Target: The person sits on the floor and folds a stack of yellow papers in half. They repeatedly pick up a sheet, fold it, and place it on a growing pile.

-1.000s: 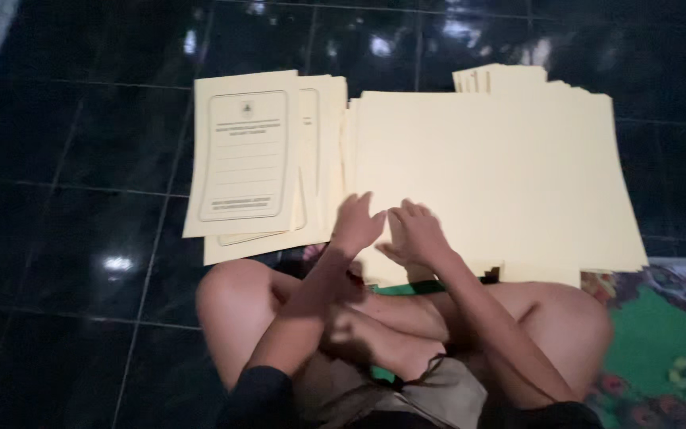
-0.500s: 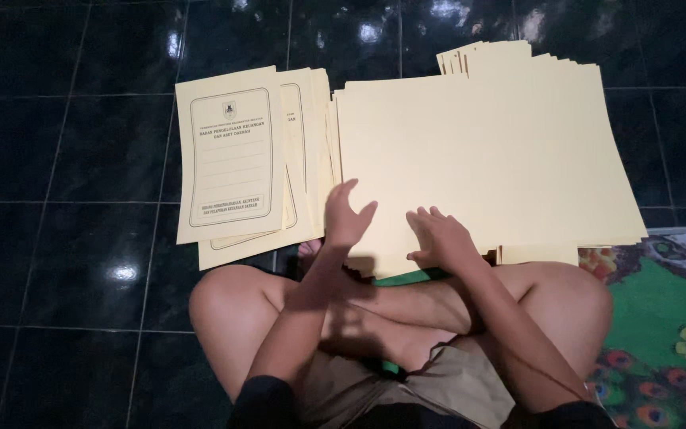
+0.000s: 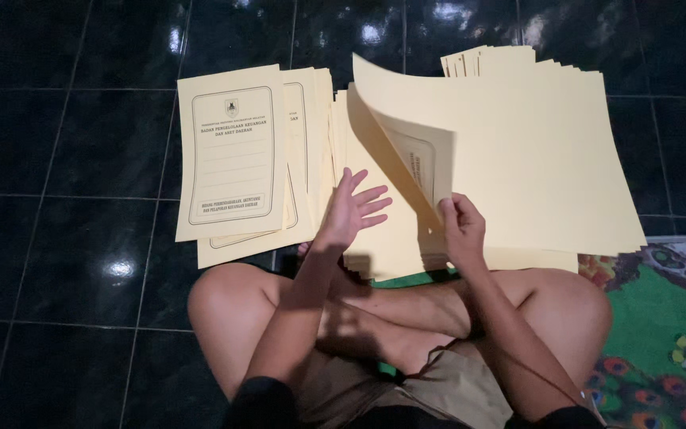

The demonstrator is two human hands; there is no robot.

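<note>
A: Right hand [image 3: 460,230]?
B: Fingers pinching the near edge of the top sheet [image 3: 510,151], curling it up off the right stack [image 3: 391,246].
A: Left hand [image 3: 351,208]?
B: Fingers spreading, resting on that stack, right of the printed folders [image 3: 232,155]

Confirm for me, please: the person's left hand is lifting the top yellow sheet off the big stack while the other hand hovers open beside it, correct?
Not quite. In the head view, the right hand is lifting the top yellow sheet off the big stack; the left hand hovers open beside it.
</note>
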